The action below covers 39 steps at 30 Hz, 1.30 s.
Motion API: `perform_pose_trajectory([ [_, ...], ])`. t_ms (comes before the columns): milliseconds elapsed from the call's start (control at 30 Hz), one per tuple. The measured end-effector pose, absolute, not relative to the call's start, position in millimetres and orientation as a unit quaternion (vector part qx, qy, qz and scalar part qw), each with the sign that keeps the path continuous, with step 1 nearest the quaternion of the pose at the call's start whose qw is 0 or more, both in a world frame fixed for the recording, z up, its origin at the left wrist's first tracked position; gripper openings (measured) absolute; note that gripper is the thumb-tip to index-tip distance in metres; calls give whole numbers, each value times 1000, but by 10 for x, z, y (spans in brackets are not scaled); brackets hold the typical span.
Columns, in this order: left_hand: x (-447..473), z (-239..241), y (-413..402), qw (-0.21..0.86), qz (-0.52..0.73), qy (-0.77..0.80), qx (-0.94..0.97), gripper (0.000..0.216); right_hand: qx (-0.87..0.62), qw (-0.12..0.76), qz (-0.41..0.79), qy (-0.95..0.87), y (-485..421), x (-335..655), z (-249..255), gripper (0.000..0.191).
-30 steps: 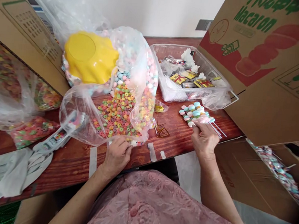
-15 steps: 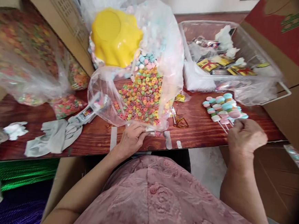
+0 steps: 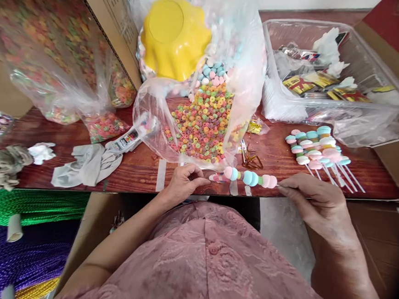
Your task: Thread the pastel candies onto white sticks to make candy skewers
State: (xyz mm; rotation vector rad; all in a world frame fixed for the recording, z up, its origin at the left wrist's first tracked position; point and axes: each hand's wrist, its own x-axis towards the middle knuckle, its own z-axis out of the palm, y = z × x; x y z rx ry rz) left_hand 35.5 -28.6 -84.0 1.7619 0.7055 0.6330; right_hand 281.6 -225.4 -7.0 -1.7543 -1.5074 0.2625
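My right hand (image 3: 315, 197) pinches the stick end of a candy skewer (image 3: 249, 177) strung with pink, blue and green pieces, held level over the front edge of the wooden table (image 3: 138, 172). My left hand (image 3: 183, 183) pinches the skewer's other tip, just below an open plastic bag of coloured candy rings (image 3: 201, 122). A pile of finished skewers (image 3: 315, 147) lies on the table to the right, above my right hand.
A yellow bowl (image 3: 174, 37) rests upside down on a bag of pastel candies. A clear tray (image 3: 333, 72) holds wrappers at the back right. Bags of rings (image 3: 47, 64), cloth gloves (image 3: 88, 163) and cardboard boxes are at left. Tinsel rolls (image 3: 22, 241) lie below.
My right hand took a skewer from the pile and brought it left to the table's front edge, where my left hand now meets its tip. The camera tilted down and left.
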Motion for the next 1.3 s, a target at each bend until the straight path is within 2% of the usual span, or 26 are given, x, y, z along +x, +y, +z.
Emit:
perform_pose_trajectory([
  [167,362,-806,-282,542,254,276,752,25,-680,381,72,-623,-2295,2855,-135,12],
  [333,389,-833,-288,514,258,260,776,26,-680,435,47,-589,-2422,2827,-140,19],
  [433,397,-850,-289,499,252,259,788,27,-674,435,48,-595,-2449,2837,-188,21],
  [667,385,-849,-298,468,246,245,813,24,-659,367,22,-656,-2397,2862,-254,16],
  [833,380,-864,-320,443,249,216,834,24,-659,269,-56,-700,-2372,2823,-206,11],
  [933,380,-887,-325,426,250,187,849,21,-655,237,-50,-716,-2336,2778,-192,9],
  [1167,359,-918,-315,437,246,159,850,17,-643,268,3,-717,-2168,2647,-334,9],
  [1300,307,-827,-304,386,277,151,867,20,-642,292,28,-709,-2149,2631,-416,10],
])
